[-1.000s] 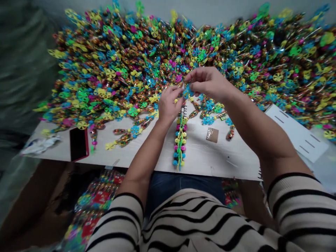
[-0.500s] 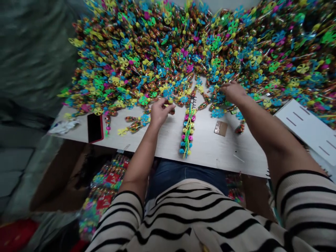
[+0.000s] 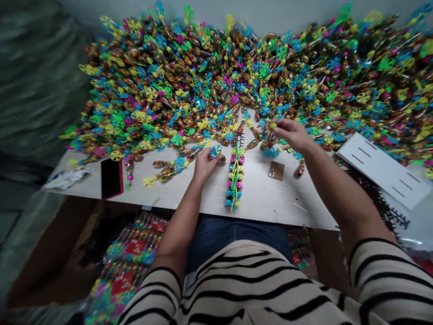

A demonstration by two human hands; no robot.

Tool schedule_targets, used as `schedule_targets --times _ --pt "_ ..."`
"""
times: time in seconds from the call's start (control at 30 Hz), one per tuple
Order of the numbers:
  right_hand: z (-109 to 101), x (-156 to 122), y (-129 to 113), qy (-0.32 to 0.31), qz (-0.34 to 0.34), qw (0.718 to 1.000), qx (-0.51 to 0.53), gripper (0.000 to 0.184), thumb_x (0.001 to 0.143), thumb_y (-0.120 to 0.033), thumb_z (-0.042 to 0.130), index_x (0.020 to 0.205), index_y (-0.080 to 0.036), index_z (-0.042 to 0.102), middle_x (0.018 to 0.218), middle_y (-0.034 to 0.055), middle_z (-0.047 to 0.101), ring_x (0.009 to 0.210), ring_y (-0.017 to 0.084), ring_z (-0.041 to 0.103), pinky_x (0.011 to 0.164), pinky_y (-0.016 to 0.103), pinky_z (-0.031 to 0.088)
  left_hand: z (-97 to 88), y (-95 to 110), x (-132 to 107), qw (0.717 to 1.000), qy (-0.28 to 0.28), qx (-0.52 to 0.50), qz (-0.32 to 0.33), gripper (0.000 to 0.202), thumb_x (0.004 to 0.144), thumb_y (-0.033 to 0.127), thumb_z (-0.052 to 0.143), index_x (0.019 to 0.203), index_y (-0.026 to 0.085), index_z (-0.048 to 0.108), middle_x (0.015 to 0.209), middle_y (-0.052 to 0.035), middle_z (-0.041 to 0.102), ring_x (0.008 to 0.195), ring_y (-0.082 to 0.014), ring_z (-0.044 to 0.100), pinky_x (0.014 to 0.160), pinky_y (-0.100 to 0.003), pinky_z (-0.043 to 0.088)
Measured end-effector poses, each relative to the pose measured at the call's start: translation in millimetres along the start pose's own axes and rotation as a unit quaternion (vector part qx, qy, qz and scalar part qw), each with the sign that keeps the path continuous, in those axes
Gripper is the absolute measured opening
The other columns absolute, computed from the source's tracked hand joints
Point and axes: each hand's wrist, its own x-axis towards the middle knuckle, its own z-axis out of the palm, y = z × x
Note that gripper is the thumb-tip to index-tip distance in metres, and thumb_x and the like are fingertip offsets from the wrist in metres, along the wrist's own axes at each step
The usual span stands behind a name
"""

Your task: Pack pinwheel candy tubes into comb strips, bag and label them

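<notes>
My left hand (image 3: 204,165) is closed around a candy-filled fan toy, a small clear tube of coloured candy. Its blue wheel (image 3: 215,150) sticks out above the fingers and the tube's end shows beside them. Above the table on the right, my right hand (image 3: 293,134) pinches another candy-filled fan toy (image 3: 269,141) near its top, and the tube hangs down. Between my hands lies a row of these toys (image 3: 234,180) with pink, yellow and blue caps and green and yellow wheels. They are lined up along a black toothed strip (image 3: 240,138), whose bare far end shows.
A large heap of fan toys (image 3: 203,85) fills the back of the table. A phone (image 3: 112,178) and crumpled white wrap (image 3: 67,177) lie left. To the right are a brown square (image 3: 276,171), a slotted white board (image 3: 382,169) and black strips (image 3: 394,216). Packed bags (image 3: 135,247) sit below.
My left hand has closed on a fan toy, whose blue wheel now shows at the fingers. My right hand has drawn back from the heap with a toy. The whole view has shifted slightly.
</notes>
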Motion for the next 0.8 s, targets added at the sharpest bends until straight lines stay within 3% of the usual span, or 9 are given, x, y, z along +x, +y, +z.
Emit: schedule_targets --times 0.13,0.33,0.43,0.6,0.8 --pt "37.8 -31.4 -1.1 -0.051 0.070 0.989 0.116 0.050 0.066 -0.061 0.078 0.086 -0.017 0.064 0.072 0.0009 0.061 0.061 0.012 0.052 0.054 0.023 0.039 9.5 -2.4 0.4 1.000 0.001 -0.013 -0.020 0.024 0.064 0.030 0.073 0.080 0.016 0.062 0.063 0.0021 0.062 0.054 -0.0100 0.055 0.050 -0.019 0.042" --pt "73.9 -45.5 17.6 0.057 0.119 0.978 0.159 0.050 0.055 -0.051 0.086 0.082 -0.017 0.062 0.065 -0.0039 0.056 0.054 0.009 0.048 0.051 0.022 0.039 16.9 0.0 -0.5 0.998 -0.005 -0.049 -0.031 0.023 0.065 0.030 0.072 0.080 0.015 0.063 0.065 0.0004 0.066 0.054 -0.0111 0.058 0.052 -0.022 0.046" --pt "84.7 -45.8 23.6 0.102 0.148 0.972 0.150 0.052 0.049 -0.048 0.087 0.084 -0.017 0.062 0.068 -0.0029 0.060 0.055 0.011 0.054 0.051 0.023 0.043 17.8 -1.6 1.5 0.999 -0.008 -0.030 -0.022 0.018 0.068 0.028 0.069 0.081 0.015 0.065 0.066 0.0000 0.067 0.054 -0.0112 0.058 0.051 -0.021 0.045" --pt "101.4 -33.6 25.9 0.121 0.124 0.979 0.105 0.048 0.049 -0.047 0.085 0.079 -0.017 0.063 0.070 0.0005 0.065 0.059 0.016 0.060 0.054 0.027 0.049 24.9 -1.2 11.1 0.997 -0.015 0.061 0.036 0.015 0.075 0.022 0.061 0.087 0.016 0.069 0.073 -0.0009 0.069 0.057 -0.0115 0.058 0.057 -0.022 0.047" --pt "110.5 -15.3 23.7 0.057 0.117 0.985 0.116 0.044 0.056 -0.048 0.080 0.085 -0.017 0.068 0.074 0.0039 0.068 0.065 0.020 0.063 0.063 0.033 0.055 31.3 1.2 22.2 0.989 -0.025 0.131 0.070 0.023 0.074 0.012 0.059 0.091 0.018 0.072 0.088 -0.0027 0.073 0.072 -0.0149 0.063 0.071 -0.026 0.051"
